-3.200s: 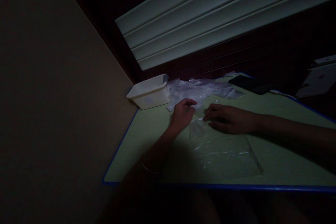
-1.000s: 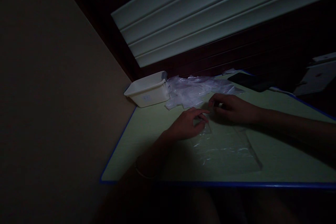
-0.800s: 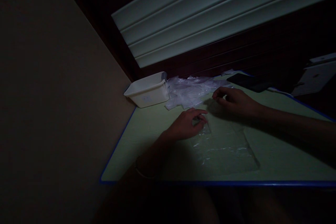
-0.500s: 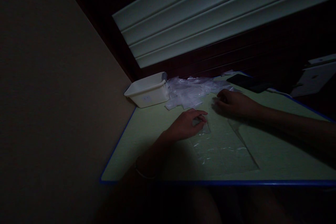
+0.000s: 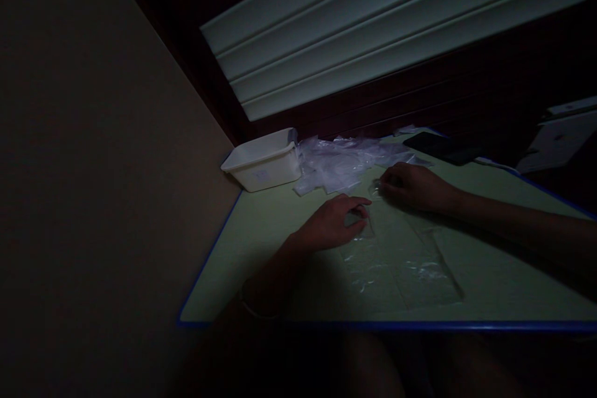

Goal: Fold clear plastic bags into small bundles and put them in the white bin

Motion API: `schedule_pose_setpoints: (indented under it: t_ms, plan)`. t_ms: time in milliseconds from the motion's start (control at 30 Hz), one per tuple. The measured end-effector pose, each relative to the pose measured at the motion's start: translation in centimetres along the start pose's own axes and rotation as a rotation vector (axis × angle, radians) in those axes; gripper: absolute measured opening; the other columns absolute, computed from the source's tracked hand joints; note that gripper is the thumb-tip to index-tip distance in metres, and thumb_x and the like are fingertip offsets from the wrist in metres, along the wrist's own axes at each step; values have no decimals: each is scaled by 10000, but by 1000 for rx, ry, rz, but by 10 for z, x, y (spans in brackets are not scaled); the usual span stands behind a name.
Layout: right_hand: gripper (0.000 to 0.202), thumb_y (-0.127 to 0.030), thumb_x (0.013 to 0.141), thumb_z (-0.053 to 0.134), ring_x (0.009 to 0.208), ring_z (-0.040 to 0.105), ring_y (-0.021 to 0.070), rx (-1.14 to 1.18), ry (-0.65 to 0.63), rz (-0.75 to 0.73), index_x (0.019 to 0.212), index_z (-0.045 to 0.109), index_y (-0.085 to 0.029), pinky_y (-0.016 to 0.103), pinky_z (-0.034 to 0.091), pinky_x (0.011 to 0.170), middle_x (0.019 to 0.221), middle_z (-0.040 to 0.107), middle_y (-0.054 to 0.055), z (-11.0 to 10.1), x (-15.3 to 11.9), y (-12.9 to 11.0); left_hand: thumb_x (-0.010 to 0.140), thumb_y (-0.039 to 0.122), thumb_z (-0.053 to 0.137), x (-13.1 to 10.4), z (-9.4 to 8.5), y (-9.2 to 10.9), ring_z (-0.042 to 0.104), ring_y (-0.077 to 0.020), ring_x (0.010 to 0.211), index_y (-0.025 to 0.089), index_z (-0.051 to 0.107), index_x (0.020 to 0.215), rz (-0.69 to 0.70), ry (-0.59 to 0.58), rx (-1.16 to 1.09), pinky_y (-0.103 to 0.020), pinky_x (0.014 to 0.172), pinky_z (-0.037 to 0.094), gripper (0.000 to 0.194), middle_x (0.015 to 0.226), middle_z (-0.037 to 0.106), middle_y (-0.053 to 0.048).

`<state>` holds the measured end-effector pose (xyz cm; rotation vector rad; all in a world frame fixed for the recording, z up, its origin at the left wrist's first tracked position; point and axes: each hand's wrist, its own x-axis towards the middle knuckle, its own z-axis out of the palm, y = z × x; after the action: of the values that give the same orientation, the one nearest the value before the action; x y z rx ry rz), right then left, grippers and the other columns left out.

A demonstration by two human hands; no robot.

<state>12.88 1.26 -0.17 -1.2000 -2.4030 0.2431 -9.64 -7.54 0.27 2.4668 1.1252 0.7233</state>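
Eyeing the clear plastic sheet flat on the table, I judge uneven tension could crease it, since my right hand seems to pinch its far edge while my left hand curls, its grip unclear, near the crumpled plastic.

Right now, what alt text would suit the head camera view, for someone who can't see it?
Two bare hands, left and right, work at a clear plastic sheet or bag on a pale green, blue-edged table. Behind them lie a pile of clear plastic pieces, a white bin and a dark flat object, all dimly lit.
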Motion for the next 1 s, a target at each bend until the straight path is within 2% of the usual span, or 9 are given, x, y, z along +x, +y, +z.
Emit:
schedule_pose_setpoints:
  t_ms: [167,300,467,767,867,1000]
  plan:
    - [201,-365,840,502,697,642,240,139,56,3,834,604,-192,339,448,629,798,700,87,-9,-4,-9,814,289,670,-1,-1,5,596,-184,1010,170,577,1190,-10,-26,16,-344,960,448,405,1039,666,-57]
    - [198,-347,817,547,720,644,246,196,79,-46,939,564,-192,350,461,642,830,699,92,-10,-6,-11,809,307,683,-1,-1,5,584,-182,1010,165,577,1172,15,-30,19,-350,962,445,404,1032,660,-57]
    - [250,-345,828,536,670,612,207,236,115,-60,1023,527,-190,312,441,598,804,676,79,-10,-6,-13,816,318,675,-1,-1,5,583,-190,1012,146,574,1185,13,-32,23,-342,952,447,418,1033,658,-52]
    - [272,-350,843,533,634,591,179,281,163,-161,1054,548,-180,287,442,580,787,667,54,-14,-11,-19,839,309,647,-1,-1,4,568,-195,1018,178,576,1212,43,-56,47,-349,950,439,401,1050,655,-62]
    - [286,-354,839,540,636,602,182,287,182,-157,1065,552,-179,289,451,581,786,674,53,-14,-11,-20,864,302,605,-1,-2,5,546,-204,1055,209,576,1224,62,-90,69,-365,970,424,373,1095,639,-62]
    - [297,-347,834,541,623,595,178,266,209,-117,1068,554,-165,283,456,560,809,679,66,-13,-10,-19,874,295,554,-1,-1,11,515,-229,1084,204,527,1302,79,-123,160,-403,984,403,438,1124,605,-88]
